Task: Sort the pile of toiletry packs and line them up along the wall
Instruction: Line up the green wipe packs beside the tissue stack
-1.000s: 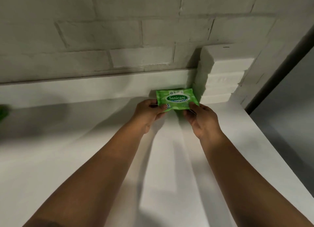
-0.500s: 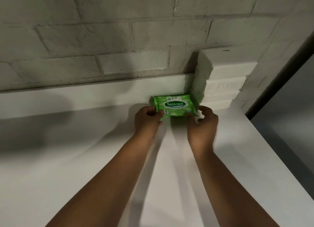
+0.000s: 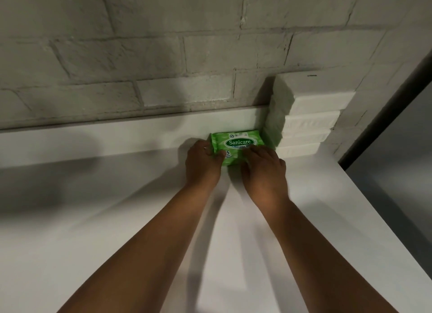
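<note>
A green Sanicare wipes pack (image 3: 236, 140) stands upright on the white counter, leaning against the low white ledge at the wall's foot, just left of a stack of white blocks. My left hand (image 3: 203, 164) grips the pack's lower left corner. My right hand (image 3: 264, 166) lies over its lower right part, fingers on the front. The pack's bottom edge is hidden behind my hands.
The stack of white blocks (image 3: 311, 116) fills the back right corner. A painted brick wall (image 3: 163, 55) runs behind the ledge (image 3: 105, 139). The counter (image 3: 350, 219) ends at a right edge, with a drop to a grey floor beyond.
Both hands carried the pack away from me to the ledge and set it upright beside the white blocks. My right hand shifted from the pack's side onto its front.
</note>
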### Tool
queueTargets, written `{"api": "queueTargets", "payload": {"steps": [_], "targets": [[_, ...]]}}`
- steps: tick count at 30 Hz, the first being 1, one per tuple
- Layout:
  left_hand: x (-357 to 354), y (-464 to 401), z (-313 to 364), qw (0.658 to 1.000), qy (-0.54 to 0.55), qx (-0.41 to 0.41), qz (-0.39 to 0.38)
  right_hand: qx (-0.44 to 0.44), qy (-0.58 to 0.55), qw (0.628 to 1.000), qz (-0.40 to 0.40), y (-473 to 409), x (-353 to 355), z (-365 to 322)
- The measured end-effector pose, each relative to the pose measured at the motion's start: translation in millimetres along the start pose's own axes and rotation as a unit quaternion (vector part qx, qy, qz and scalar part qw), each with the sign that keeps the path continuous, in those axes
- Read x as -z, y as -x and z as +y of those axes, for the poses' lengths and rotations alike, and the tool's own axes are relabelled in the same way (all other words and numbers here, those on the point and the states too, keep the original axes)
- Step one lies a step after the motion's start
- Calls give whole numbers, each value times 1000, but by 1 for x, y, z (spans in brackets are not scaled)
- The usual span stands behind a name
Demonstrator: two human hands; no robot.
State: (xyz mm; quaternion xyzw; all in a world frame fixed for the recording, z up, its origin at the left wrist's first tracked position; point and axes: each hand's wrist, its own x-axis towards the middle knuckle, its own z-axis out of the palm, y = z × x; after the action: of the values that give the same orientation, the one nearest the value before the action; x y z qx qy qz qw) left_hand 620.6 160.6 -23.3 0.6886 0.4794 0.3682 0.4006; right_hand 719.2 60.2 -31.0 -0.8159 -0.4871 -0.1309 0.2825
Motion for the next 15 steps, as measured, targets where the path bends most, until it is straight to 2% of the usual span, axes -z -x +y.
{"api": "queueTargets", "payload": {"steps": [2, 5, 8, 15], "targets": [[1, -1, -1, 995, -56, -81, 9, 17, -16, 1000, 6, -4, 1, 2], [0, -1, -1, 988, -72, -138, -23, 26, -62, 998, -1, -11, -8, 8], [-4, 2, -5, 983, -95, -148, -54, 6, -88, 996, -33, -12, -17, 11], [-5, 1, -5, 986, -92, -121, -63, -31, -93, 994, -57, -17, -13, 8]]}}
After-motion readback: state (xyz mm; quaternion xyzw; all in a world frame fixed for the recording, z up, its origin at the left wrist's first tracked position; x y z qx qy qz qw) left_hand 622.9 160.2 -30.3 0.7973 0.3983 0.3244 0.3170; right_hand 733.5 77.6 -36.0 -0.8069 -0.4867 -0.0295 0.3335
